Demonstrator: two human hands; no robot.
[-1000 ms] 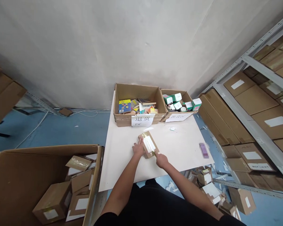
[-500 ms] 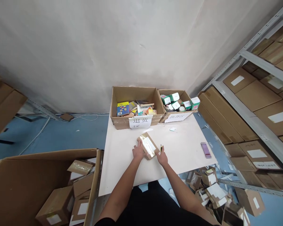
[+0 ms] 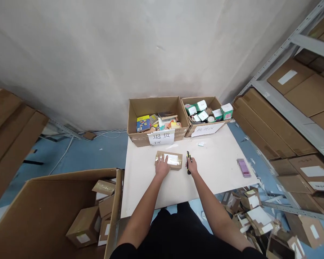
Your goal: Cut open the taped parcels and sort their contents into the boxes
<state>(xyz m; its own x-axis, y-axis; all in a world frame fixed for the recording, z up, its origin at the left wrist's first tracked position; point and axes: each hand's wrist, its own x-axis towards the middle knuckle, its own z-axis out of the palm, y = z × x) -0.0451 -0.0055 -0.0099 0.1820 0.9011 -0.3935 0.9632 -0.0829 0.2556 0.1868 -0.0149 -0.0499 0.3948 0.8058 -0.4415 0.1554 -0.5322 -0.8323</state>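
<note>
A small brown taped parcel (image 3: 171, 159) with a white label lies on the white table (image 3: 218, 172). My left hand (image 3: 162, 167) rests flat on the parcel's left end, fingers spread. My right hand (image 3: 192, 166) is closed round a black and yellow utility knife (image 3: 188, 157), just right of the parcel, its tip pointing away from me.
Two open cartons stand at the table's far edge: one with books (image 3: 156, 120), one with small green and white boxes (image 3: 206, 113). A big carton of parcels (image 3: 56, 212) is at lower left. Shelving with cartons (image 3: 294, 108) fills the right. Torn packaging (image 3: 256, 216) litters the floor.
The parcel has been turned from slanted to lying crosswise. My right hand has pulled away from its corner to the right, the knife now clearly showing. The camera view shifted slightly.
</note>
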